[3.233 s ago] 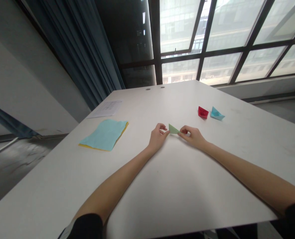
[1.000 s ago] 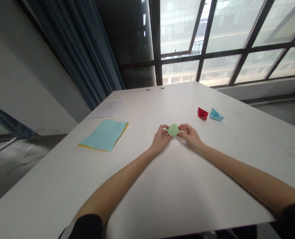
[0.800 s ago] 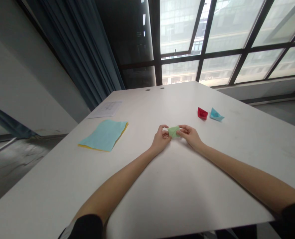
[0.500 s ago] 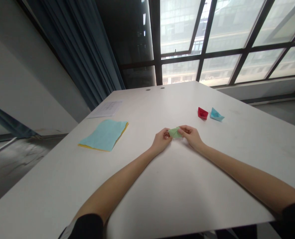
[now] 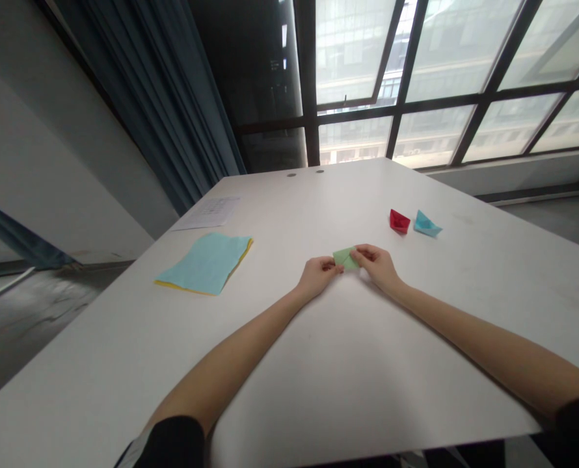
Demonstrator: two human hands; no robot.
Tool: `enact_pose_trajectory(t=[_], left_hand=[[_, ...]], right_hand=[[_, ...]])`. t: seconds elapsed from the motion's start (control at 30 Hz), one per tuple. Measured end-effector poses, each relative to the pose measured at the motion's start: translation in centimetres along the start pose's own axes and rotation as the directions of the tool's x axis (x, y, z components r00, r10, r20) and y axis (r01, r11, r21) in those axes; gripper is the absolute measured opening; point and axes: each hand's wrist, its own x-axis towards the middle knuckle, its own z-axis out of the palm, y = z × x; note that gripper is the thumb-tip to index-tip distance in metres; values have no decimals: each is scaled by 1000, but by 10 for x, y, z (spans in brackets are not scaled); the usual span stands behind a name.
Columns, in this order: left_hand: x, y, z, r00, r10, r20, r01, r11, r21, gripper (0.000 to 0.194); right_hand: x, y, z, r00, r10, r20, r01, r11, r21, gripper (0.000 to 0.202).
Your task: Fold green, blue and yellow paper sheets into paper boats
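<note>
A small folded piece of light green paper (image 5: pixel 345 258), creased across its face, is held between my hands just over the white table (image 5: pixel 289 364). My left hand (image 5: pixel 319 275) has its fingers curled at the paper's lower left corner. At the right side, my right hand (image 5: pixel 375 265) pinches the paper between thumb and fingers, which cover that end. Beyond my right hand lie a red paper boat (image 5: pixel 399 221) and a light blue paper boat (image 5: pixel 427 224), side by side.
To the left is a stack of light blue and yellow paper sheets (image 5: pixel 206 263). A printed white sheet (image 5: pixel 209 213) rests behind it near the table's left edge. A blue curtain (image 5: pixel 157 97) and windows (image 5: pixel 352 136) stand past the far edge.
The fingers of my left hand have shifted slightly on the green paper, so more of its left end shows. Both hands stay in nearly the same place.
</note>
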Motion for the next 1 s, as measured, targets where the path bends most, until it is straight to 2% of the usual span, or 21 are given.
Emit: enact_pose_trajectory(t=[0.17,0.3,0.43,0.57,0.77,0.87,1.0], left_hand=[[0,0,-1,998,-40,-43,35,992,-123,26],[1,-3,0,998,-45,-51,35,984,-175,28],[4,-5,-1,983,5,-185,-44,978,-205,27],[4,-6,-3,980,33,-194,-65,985,-160,26],[0,2,-4,979,114,-170,-109,993,37,24],[-2,9,-4,961,188,-202,-167,979,115,22],[-2,13,-3,949,225,-221,-190,967,167,17]], right_hand=[[-1,2,0,983,50,176,-55,998,26,34],[-1,0,-1,977,34,208,-25,999,-47,33],[-2,-2,-2,976,19,218,24,981,-193,32],[-4,-5,-1,982,-8,186,61,958,-279,31],[-5,-10,-2,980,-177,92,198,911,-360,27],[-7,-13,-2,967,-233,102,254,875,-412,26],[-8,-15,-2,939,-297,171,343,823,-454,20]])
